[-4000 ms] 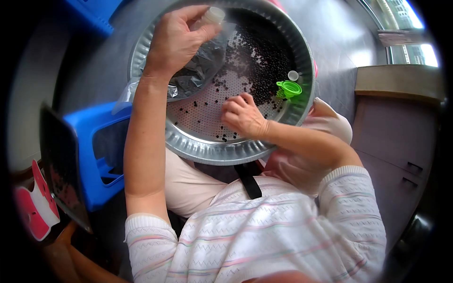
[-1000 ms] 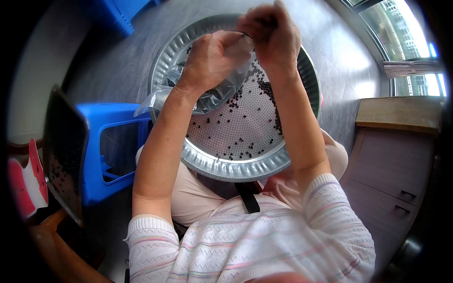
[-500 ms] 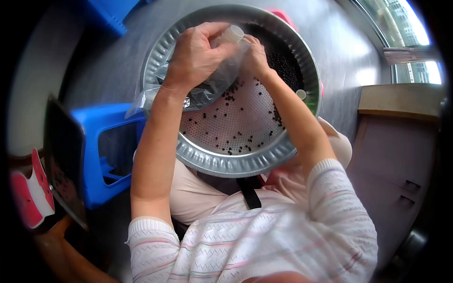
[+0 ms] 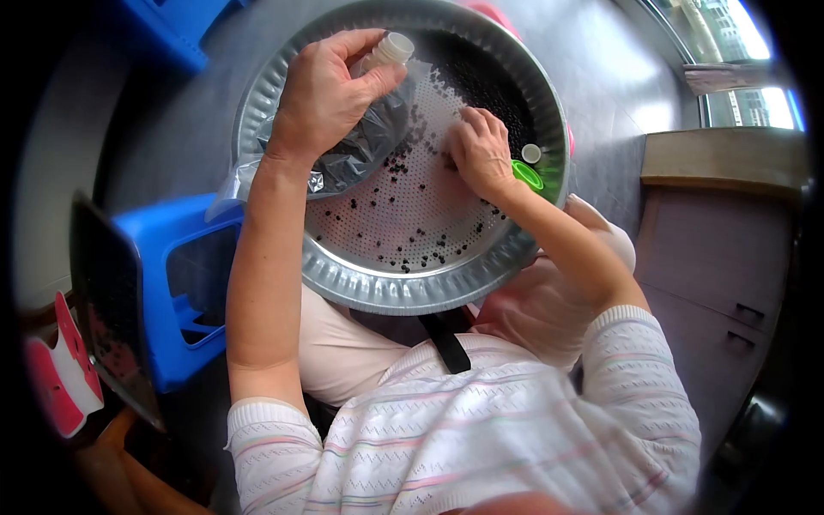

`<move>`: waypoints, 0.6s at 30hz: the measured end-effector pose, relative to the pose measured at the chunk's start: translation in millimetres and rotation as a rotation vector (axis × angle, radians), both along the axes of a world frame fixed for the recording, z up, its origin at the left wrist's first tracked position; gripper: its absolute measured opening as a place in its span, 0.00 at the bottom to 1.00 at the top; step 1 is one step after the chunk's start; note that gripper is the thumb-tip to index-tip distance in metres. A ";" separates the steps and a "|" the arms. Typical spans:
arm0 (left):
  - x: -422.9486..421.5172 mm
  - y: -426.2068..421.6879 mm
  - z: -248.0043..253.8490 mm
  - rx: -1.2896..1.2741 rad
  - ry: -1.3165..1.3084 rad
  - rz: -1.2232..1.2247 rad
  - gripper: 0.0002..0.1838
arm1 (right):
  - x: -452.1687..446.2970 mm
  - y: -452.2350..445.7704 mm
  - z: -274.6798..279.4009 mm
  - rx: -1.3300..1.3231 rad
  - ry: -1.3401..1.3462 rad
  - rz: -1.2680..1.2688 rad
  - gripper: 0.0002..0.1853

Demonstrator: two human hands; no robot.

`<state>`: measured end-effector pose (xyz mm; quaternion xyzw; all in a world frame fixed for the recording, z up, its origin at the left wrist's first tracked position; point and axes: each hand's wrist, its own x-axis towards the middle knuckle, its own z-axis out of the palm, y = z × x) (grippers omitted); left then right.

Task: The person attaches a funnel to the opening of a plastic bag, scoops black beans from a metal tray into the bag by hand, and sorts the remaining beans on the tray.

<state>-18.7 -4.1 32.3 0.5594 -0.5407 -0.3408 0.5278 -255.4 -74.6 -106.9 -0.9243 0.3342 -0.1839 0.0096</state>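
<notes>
My left hand (image 4: 319,96) is closed around a plastic bottle (image 4: 396,48) by its white threaded neck; most of its body is hidden. Below that hand, a clear plastic bag (image 4: 352,163) with dark contents lies over the left side of a round metal sieve (image 4: 378,296). My right hand (image 4: 483,153) is down at the perforated floor, its fingers curled together; what they hold, if anything, is hidden. Small black beads (image 4: 481,73) are heaped along the sieve's far right side, with others scattered near me. A white cap (image 4: 531,154) and a green oval piece (image 4: 527,175) are right of my right hand.
The sieve rests over my lap. A blue plastic stool (image 4: 176,360) stands to the left, beside a dark panel (image 4: 107,300) and a red-and-white object (image 4: 64,369). Another blue item (image 4: 176,34) is at the upper left. A cabinet (image 4: 704,249) stands on the right.
My right hand has moved from beside the bottle down and right to the sieve floor. The bottle and left hand have shifted slightly left in view. The green piece is now more exposed.
</notes>
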 end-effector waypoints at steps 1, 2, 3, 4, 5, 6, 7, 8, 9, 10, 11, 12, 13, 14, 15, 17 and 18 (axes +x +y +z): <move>-0.4 0.4 0.1 -0.002 0.006 -0.002 0.19 | 0.6 7.7 0.2 -0.034 0.027 -0.019 0.18; -0.7 0.1 -0.6 -0.006 0.011 -0.001 0.19 | 1.0 11.2 0.0 -0.069 0.054 -0.037 0.21; -0.9 -0.3 -1.9 -0.010 0.015 0.002 0.19 | -1.6 8.4 -12.0 -0.006 0.072 -0.059 0.28; -0.7 -0.4 -2.8 -0.013 0.019 0.005 0.19 | 0.1 2.3 -17.0 -0.033 0.043 -0.088 0.28; -0.6 0.1 -1.6 -0.008 0.015 0.009 0.19 | 3.1 -6.1 -22.3 -0.057 0.013 -0.117 0.28; -1.0 1.0 0.8 -0.002 0.011 0.009 0.19 | 6.6 -14.5 -25.9 -0.080 -0.018 -0.149 0.28; -2.3 1.9 2.0 0.004 0.008 0.006 0.19 | 12.7 -22.1 -26.8 -0.096 -0.047 -0.188 0.26; -3.3 2.1 2.0 0.013 0.011 0.008 0.19 | 17.4 -29.8 -26.6 -0.068 -0.032 -0.202 0.25; -3.6 1.8 1.8 0.019 0.013 0.012 0.20 | 22.7 -37.5 -24.3 -0.041 -0.018 -0.213 0.24; -2.9 0.5 2.0 0.022 0.014 0.019 0.20 | 28.2 -44.6 -21.3 -0.019 -0.006 -0.221 0.23; -2.5 -0.1 0.9 -0.005 0.013 0.025 0.19 | 31.7 -46.8 -19.8 -0.121 0.004 -0.222 0.17; -2.5 -0.7 -0.7 -0.032 0.013 0.030 0.18 | 34.5 -50.0 -22.1 -0.099 0.031 -0.217 0.15; -2.9 -0.9 -2.1 -0.059 0.011 0.033 0.17 | 36.9 -53.6 -24.4 -0.077 0.057 -0.215 0.14; -2.8 -0.8 -2.8 -0.052 0.010 0.033 0.18 | 38.0 -55.8 -26.0 -0.057 0.083 -0.213 0.13; -2.3 -0.9 -2.8 -0.048 0.008 0.033 0.18 | 38.6 -56.2 -25.1 -0.119 0.067 -0.163 0.13; -2.7 -1.8 -1.6 -0.046 0.020 0.034 0.18 | 36.3 -59.2 -19.3 -0.003 0.135 -0.129 0.13; -3.1 -1.7 -1.6 -0.045 0.034 0.035 0.18 | 36.5 -59.4 -14.2 0.055 0.168 -0.110 0.13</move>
